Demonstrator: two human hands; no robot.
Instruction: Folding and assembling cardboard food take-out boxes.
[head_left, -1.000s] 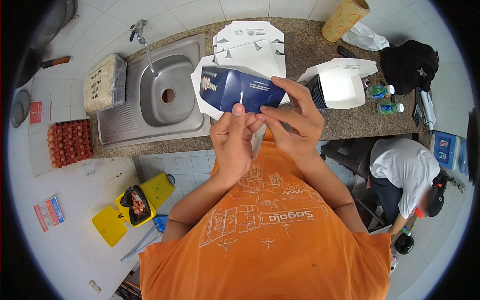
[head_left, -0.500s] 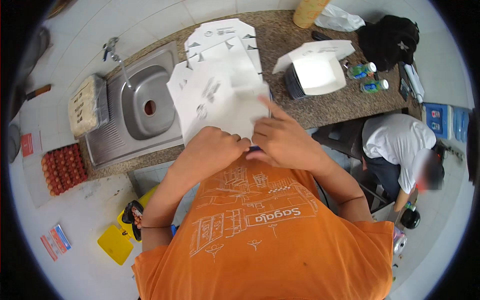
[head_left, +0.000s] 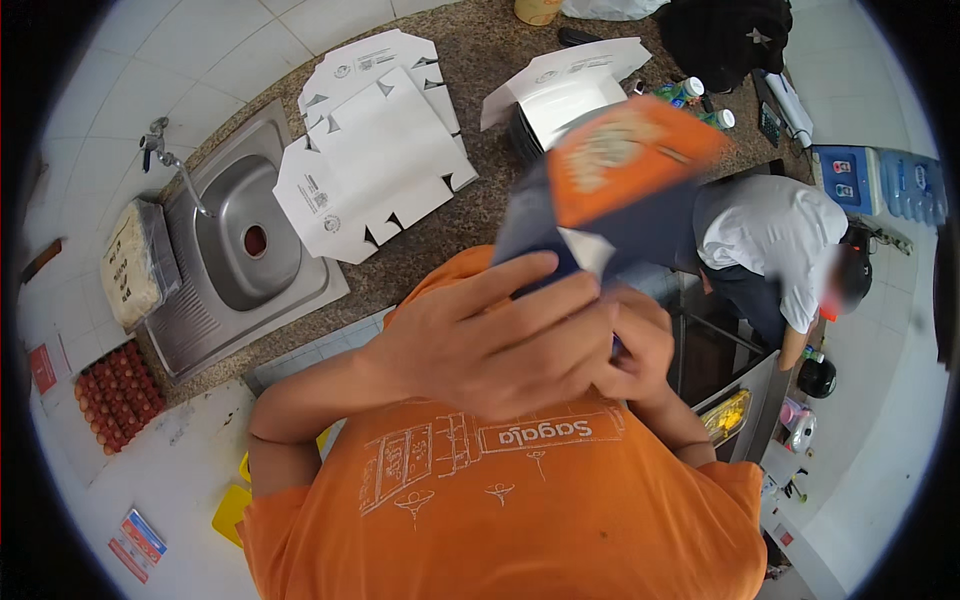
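Both hands up close at chest, gripping blue-and-orange carton: left hand fingers splayed over its lower edge, right hand curled under beside it. Carton raised, tilted, blurred, above granite counter.

Orange short-sleeved T-shirt — white line drawings across chest — bare forearms.

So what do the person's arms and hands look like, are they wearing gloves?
No gloves. Both hands, the left hand and right hand, are bare, with no rings or watch visible. The forearms are bare too; short orange sleeves of a T-shirt with white line drawings cover the upper arms.
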